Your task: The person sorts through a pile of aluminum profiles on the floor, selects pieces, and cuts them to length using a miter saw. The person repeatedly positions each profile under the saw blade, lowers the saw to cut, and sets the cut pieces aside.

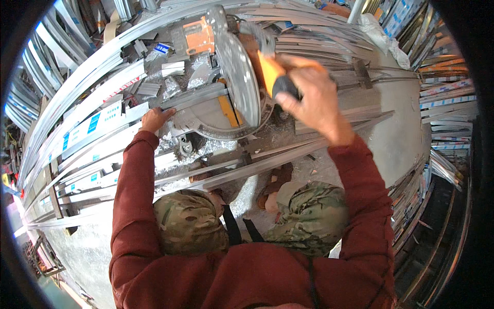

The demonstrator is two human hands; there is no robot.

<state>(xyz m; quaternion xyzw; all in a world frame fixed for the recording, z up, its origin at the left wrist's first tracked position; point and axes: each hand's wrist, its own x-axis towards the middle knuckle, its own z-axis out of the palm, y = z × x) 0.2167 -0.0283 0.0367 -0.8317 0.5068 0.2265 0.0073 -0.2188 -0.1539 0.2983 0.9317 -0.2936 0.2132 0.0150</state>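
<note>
An orange and grey mitre saw (234,77) stands on the floor ahead of me, its round blade guard raised over the turntable. My right hand (309,98) grips the saw's orange and black handle (275,77). My left hand (154,119) presses flat on a silver aluminium profile (193,96) lying across the saw's base against the fence. Both arms wear dark red sleeves. My knees in camouflage trousers show below the saw.
Long aluminium profiles (87,129) with blue and white film lie piled at the left and run under the saw toward the right. Short offcuts (172,68) and metal shavings sit behind the saw. More stacked profiles (442,103) line the right side.
</note>
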